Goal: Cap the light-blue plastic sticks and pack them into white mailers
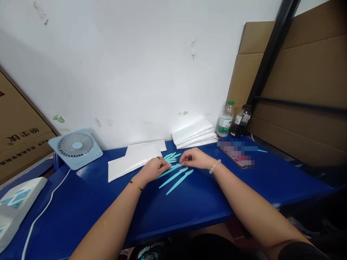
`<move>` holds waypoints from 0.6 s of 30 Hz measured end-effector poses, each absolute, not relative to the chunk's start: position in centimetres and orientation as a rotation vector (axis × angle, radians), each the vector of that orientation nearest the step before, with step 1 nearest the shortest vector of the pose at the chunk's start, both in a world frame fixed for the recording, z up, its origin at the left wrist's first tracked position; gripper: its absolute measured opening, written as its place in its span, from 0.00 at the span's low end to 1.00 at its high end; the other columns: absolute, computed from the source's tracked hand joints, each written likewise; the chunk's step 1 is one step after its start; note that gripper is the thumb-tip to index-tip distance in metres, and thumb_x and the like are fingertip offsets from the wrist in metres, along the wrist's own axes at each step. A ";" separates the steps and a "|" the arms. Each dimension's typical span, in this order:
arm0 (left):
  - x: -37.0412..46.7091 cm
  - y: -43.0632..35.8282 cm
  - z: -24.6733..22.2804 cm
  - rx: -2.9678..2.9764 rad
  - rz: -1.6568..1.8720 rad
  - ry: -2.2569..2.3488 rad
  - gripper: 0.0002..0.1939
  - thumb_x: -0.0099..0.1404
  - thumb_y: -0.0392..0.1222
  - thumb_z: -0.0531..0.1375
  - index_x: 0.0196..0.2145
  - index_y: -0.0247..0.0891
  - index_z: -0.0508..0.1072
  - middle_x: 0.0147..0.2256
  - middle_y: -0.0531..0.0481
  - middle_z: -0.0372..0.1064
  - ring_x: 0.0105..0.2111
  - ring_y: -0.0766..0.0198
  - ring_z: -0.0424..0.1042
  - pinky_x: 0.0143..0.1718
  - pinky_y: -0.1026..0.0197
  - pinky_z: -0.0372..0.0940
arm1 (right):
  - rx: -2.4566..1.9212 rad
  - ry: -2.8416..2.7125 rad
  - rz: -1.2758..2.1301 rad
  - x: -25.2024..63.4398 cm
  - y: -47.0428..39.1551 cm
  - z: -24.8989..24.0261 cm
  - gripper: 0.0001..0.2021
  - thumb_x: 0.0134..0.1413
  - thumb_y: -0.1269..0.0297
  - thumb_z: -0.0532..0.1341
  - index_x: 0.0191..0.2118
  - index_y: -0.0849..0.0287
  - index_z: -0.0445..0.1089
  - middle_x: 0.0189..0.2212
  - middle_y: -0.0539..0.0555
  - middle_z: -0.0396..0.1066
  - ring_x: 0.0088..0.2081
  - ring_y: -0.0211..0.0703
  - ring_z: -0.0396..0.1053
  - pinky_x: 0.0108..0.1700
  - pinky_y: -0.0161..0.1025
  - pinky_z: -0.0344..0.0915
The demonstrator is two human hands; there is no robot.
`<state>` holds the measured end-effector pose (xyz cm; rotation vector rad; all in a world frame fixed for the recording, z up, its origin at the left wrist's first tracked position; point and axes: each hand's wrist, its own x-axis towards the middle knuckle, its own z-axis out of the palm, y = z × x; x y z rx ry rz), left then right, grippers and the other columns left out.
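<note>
Several turquoise eyebrow razors (179,182) with slim handles and pale blade ends lie on the blue table. Two are side by side in front of my hands, slanting up to the right. Behind my fingers sits a loose heap of more razors (171,157). My left hand (155,169) is closed in a pinch on another razor (175,166), whose handle runs partly under the fingers. At that razor's blade end, my right hand (195,159) pinches with thumb and fingertips. The fingers partly hide the contact.
White padded mailers (127,164) lie left of the heap, with a stack of mailers (193,133) behind. A phone (233,155), a water bottle (225,119) and a dark drink bottle (240,122) stand or lie right. A corded fan (77,146) is left. Cardboard (311,72) flanks the table.
</note>
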<state>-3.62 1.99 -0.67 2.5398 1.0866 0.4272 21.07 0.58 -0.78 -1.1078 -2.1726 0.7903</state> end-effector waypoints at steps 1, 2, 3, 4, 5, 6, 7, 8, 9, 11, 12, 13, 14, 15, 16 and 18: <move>-3.8 2.1 -0.8 2.550 0.469 1.117 0.20 0.66 0.54 0.48 0.31 0.40 0.73 0.33 0.49 0.70 0.34 0.61 0.68 0.37 0.61 0.62 | -1.155 -2.178 0.737 21.4 0.8 -0.8 0.07 0.49 0.65 0.62 0.35 0.59 0.74 0.26 0.50 0.72 0.27 0.37 0.66 0.30 0.32 0.62; -4.0 2.3 -0.9 2.559 0.509 1.160 0.18 0.66 0.52 0.49 0.33 0.40 0.73 0.35 0.48 0.70 0.36 0.61 0.68 0.38 0.61 0.62 | -1.216 -2.175 0.642 21.7 1.0 -0.9 0.07 0.50 0.66 0.61 0.34 0.59 0.74 0.27 0.51 0.72 0.27 0.37 0.66 0.30 0.33 0.62; -4.2 2.6 -1.0 2.567 0.543 1.215 0.15 0.65 0.50 0.50 0.36 0.40 0.73 0.38 0.48 0.69 0.37 0.60 0.68 0.39 0.61 0.62 | -1.281 -2.163 0.524 22.0 1.3 -1.0 0.07 0.50 0.69 0.60 0.35 0.59 0.74 0.29 0.51 0.72 0.28 0.37 0.66 0.32 0.33 0.62; -4.5 2.8 -1.1 2.578 0.562 1.272 0.14 0.64 0.48 0.51 0.38 0.40 0.72 0.39 0.47 0.69 0.39 0.59 0.68 0.40 0.60 0.62 | -1.342 -2.150 0.405 22.4 1.6 -1.1 0.08 0.50 0.71 0.59 0.35 0.59 0.74 0.31 0.52 0.72 0.30 0.38 0.66 0.34 0.34 0.62; -4.7 3.1 -1.3 2.591 0.563 1.324 0.13 0.63 0.46 0.52 0.39 0.40 0.72 0.40 0.46 0.68 0.40 0.58 0.68 0.41 0.59 0.62 | -1.392 -2.145 0.307 22.6 1.8 -1.3 0.09 0.50 0.73 0.58 0.36 0.59 0.74 0.34 0.53 0.71 0.32 0.38 0.67 0.37 0.34 0.62; -4.9 3.4 -1.4 2.598 0.554 1.367 0.12 0.62 0.45 0.53 0.39 0.39 0.72 0.41 0.45 0.68 0.41 0.57 0.67 0.42 0.58 0.62 | -1.428 -2.154 0.239 22.8 2.0 -1.4 0.10 0.50 0.74 0.58 0.37 0.60 0.74 0.36 0.54 0.70 0.34 0.39 0.67 0.39 0.34 0.62; -5.1 3.6 -1.6 2.595 0.541 1.399 0.12 0.62 0.45 0.54 0.39 0.39 0.72 0.41 0.44 0.68 0.41 0.56 0.67 0.42 0.58 0.62 | -1.446 -2.180 0.202 22.9 2.2 -1.6 0.10 0.50 0.74 0.59 0.39 0.60 0.73 0.38 0.55 0.69 0.36 0.39 0.67 0.40 0.34 0.62; -5.2 3.7 -1.7 2.583 0.521 1.418 0.11 0.61 0.44 0.54 0.38 0.39 0.72 0.41 0.44 0.68 0.41 0.56 0.67 0.41 0.58 0.62 | -1.453 -2.216 0.185 22.9 2.4 -1.8 0.10 0.50 0.72 0.60 0.40 0.60 0.73 0.39 0.56 0.68 0.37 0.40 0.67 0.41 0.34 0.62; -5.2 3.8 -1.8 2.563 0.503 1.432 0.11 0.61 0.44 0.53 0.37 0.39 0.72 0.39 0.45 0.68 0.40 0.56 0.68 0.40 0.58 0.62 | -1.455 -2.263 0.173 22.7 2.5 -2.0 0.09 0.51 0.71 0.60 0.40 0.59 0.73 0.40 0.56 0.68 0.37 0.40 0.68 0.40 0.34 0.62; -5.3 3.9 -2.0 2.515 0.479 1.447 0.09 0.61 0.43 0.53 0.33 0.39 0.71 0.37 0.45 0.69 0.38 0.57 0.68 0.37 0.59 0.62 | -1.469 -2.363 0.123 22.1 2.7 -2.3 0.07 0.53 0.68 0.59 0.38 0.59 0.73 0.39 0.56 0.68 0.37 0.40 0.68 0.39 0.33 0.61; -5.3 3.9 -2.0 2.496 0.472 1.451 0.08 0.61 0.42 0.53 0.32 0.39 0.70 0.36 0.46 0.69 0.37 0.58 0.68 0.35 0.60 0.61 | -1.489 -2.403 0.078 21.7 2.7 -2.4 0.07 0.54 0.68 0.58 0.37 0.60 0.72 0.38 0.56 0.68 0.36 0.41 0.68 0.37 0.33 0.61; -5.2 3.9 -2.1 2.482 0.468 1.452 0.08 0.61 0.42 0.53 0.31 0.39 0.70 0.35 0.46 0.69 0.36 0.58 0.68 0.34 0.61 0.61 | -1.518 -2.433 0.026 21.3 2.7 -2.4 0.07 0.55 0.68 0.57 0.36 0.60 0.72 0.36 0.56 0.68 0.35 0.41 0.68 0.37 0.34 0.60; -5.2 3.9 -2.0 2.474 0.468 1.451 0.07 0.61 0.42 0.53 0.30 0.39 0.69 0.35 0.47 0.69 0.35 0.59 0.68 0.33 0.61 0.60 | -1.552 -2.451 -0.027 20.9 2.7 -2.5 0.06 0.55 0.68 0.57 0.34 0.61 0.72 0.35 0.57 0.69 0.34 0.42 0.69 0.36 0.34 0.60; -5.2 3.9 -2.0 2.468 0.474 1.447 0.07 0.61 0.42 0.53 0.30 0.39 0.68 0.34 0.47 0.69 0.34 0.59 0.68 0.32 0.61 0.60 | -1.583 -2.462 -0.071 20.5 2.7 -2.5 0.06 0.54 0.69 0.57 0.34 0.62 0.71 0.34 0.58 0.69 0.33 0.43 0.69 0.35 0.35 0.60; -5.2 3.9 -2.0 2.460 0.486 1.442 0.07 0.61 0.43 0.52 0.30 0.39 0.68 0.33 0.48 0.70 0.33 0.60 0.68 0.32 0.61 0.59 | -1.609 -2.466 -0.105 20.2 2.6 -2.6 0.06 0.53 0.70 0.57 0.34 0.63 0.70 0.34 0.58 0.70 0.33 0.44 0.69 0.35 0.36 0.60; -5.1 3.8 -1.8 2.438 0.527 1.432 0.08 0.62 0.43 0.51 0.31 0.40 0.67 0.31 0.49 0.69 0.31 0.61 0.68 0.31 0.62 0.58 | -1.627 -2.453 -0.136 19.9 2.4 -2.7 0.08 0.51 0.74 0.56 0.37 0.64 0.70 0.34 0.60 0.70 0.33 0.45 0.70 0.34 0.36 0.60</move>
